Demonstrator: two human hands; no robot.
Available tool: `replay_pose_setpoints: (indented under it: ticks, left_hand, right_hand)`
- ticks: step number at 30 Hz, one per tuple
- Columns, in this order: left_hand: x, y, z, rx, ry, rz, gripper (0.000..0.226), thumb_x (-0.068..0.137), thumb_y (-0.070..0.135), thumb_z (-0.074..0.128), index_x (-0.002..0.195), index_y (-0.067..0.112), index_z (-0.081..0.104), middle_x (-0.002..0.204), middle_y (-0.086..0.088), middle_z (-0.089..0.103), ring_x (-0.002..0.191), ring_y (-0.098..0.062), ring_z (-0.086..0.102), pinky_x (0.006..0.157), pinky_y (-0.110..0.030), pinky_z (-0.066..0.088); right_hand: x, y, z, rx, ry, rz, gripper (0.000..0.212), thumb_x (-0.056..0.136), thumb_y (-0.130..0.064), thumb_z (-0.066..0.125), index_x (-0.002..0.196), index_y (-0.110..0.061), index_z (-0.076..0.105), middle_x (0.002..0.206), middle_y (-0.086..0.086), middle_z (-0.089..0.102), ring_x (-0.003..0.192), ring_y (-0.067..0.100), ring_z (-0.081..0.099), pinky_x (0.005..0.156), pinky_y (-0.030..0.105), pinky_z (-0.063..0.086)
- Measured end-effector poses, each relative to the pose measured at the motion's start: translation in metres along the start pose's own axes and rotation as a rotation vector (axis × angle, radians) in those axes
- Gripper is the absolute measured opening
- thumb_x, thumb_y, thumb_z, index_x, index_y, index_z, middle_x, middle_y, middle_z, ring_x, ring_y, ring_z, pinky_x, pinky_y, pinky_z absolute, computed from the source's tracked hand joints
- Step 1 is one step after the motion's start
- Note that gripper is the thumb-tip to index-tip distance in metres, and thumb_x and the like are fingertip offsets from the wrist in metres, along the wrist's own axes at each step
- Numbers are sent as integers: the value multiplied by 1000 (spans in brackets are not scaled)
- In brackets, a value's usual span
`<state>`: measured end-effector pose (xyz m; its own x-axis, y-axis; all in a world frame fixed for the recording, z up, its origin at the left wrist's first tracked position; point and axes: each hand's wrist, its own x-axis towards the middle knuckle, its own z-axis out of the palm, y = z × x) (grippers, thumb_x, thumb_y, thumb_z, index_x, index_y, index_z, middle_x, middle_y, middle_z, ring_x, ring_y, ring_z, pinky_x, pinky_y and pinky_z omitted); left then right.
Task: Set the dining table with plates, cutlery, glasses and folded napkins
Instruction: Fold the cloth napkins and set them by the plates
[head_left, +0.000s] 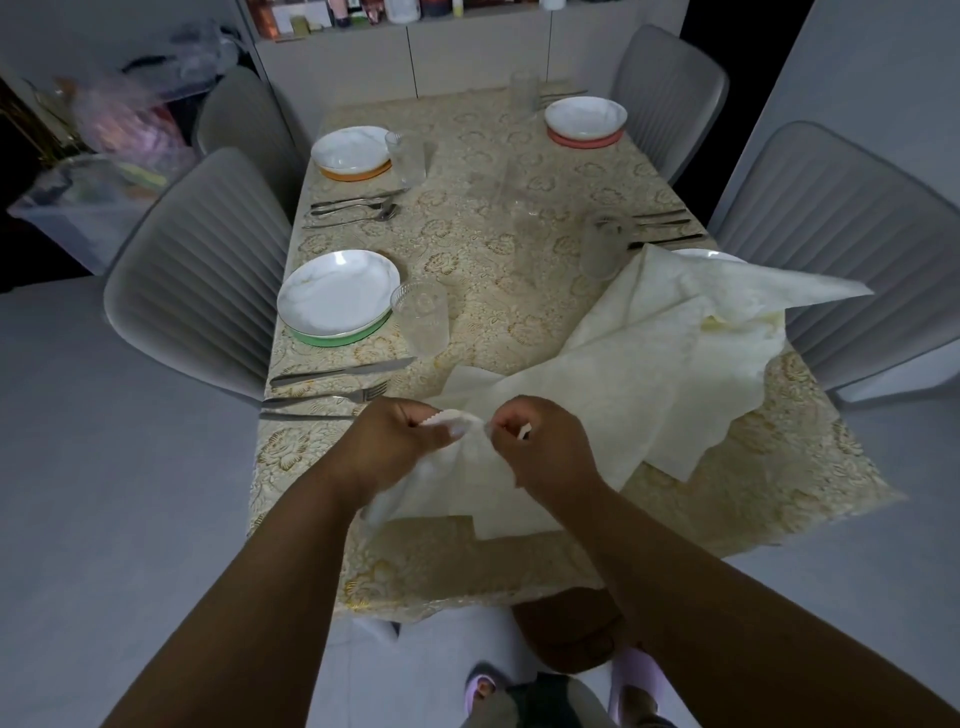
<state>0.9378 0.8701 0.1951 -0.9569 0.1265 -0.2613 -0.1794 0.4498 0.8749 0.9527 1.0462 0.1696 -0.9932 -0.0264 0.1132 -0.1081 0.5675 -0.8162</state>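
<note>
You're in a home dining room: the long table in its cream floral cloth has grey ribbed padded chairs along both sides, and pale cupboards topped with bottles behind its far end.

Your table wears a cream floral cloth. On it sit three white plates, on a green mat, an orange mat and a pink mat, with glasses beside them, cutlery between, and the spread napkin.
</note>
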Motion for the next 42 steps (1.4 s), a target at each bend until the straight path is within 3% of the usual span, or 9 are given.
replay_pose_setpoints:
  ticks: [4,9,15,19,24,30,34,38,42]
  left_hand:
    - [0,0,14,6,71,59,35,90,25,65,60,10,55,54,5,43,48,-4,37,46,-16,31]
    - [0,8,26,-46,141,138,40,96,23,56,59,9,46,52,6,41,48,-4,36,47,-16,32]
    - [1,20,24,-116,122,150,46,95,26,58,64,-7,49,58,-7,42,53,-9,39,50,-15,35]
    - [3,25,12,-158,175,133,47,94,29,58,63,-2,44,60,-7,31,55,-13,29,47,-20,29]
    - [8,27,-10,-197,269,114,39,93,26,60,64,2,55,63,-9,41,57,-14,36,46,-19,34]
    - [6,20,-25,-243,295,89,47,89,34,64,76,-11,59,68,-12,53,64,-20,45,60,-28,41]
    - [-7,27,-25,-152,267,162,68,80,48,66,84,-19,53,71,-12,52,65,-20,44,63,-33,40]
    - [-25,36,-20,-18,270,210,37,81,25,73,73,-10,62,61,-8,52,56,-13,44,52,-22,38]
    - [-51,40,-17,37,309,172,14,75,11,78,64,13,70,55,6,64,48,-2,51,48,-14,43]
  right_hand:
    - [-10,-12,-2,412,-156,332,10,88,-16,59,84,-11,53,71,8,65,56,23,69,58,36,59]
    - [-19,4,14,-12,-60,127,39,75,-35,74,102,-20,50,86,-13,54,76,4,54,67,13,44]
    - [-6,17,16,-155,53,-8,9,78,-13,62,72,-12,55,64,0,54,55,13,47,53,25,39]
    - [6,28,-4,-216,56,115,10,81,-15,60,72,-14,59,65,-4,57,60,12,51,57,21,37]
    - [18,48,-39,-380,19,304,17,85,-21,58,94,-16,71,93,1,68,90,19,63,78,27,48]
    - [24,57,-106,-504,353,469,25,88,-14,51,103,-18,70,107,5,65,100,27,61,77,29,43]
    - [20,45,-128,-460,577,309,24,90,-9,47,100,-12,68,97,7,68,90,26,63,69,26,37]
    - [11,35,-147,-416,659,73,23,89,-7,50,102,-13,68,93,4,69,83,24,63,68,26,38]
    - [-3,59,-174,-541,629,190,22,86,-2,48,95,-9,67,80,8,64,73,28,60,60,27,34]
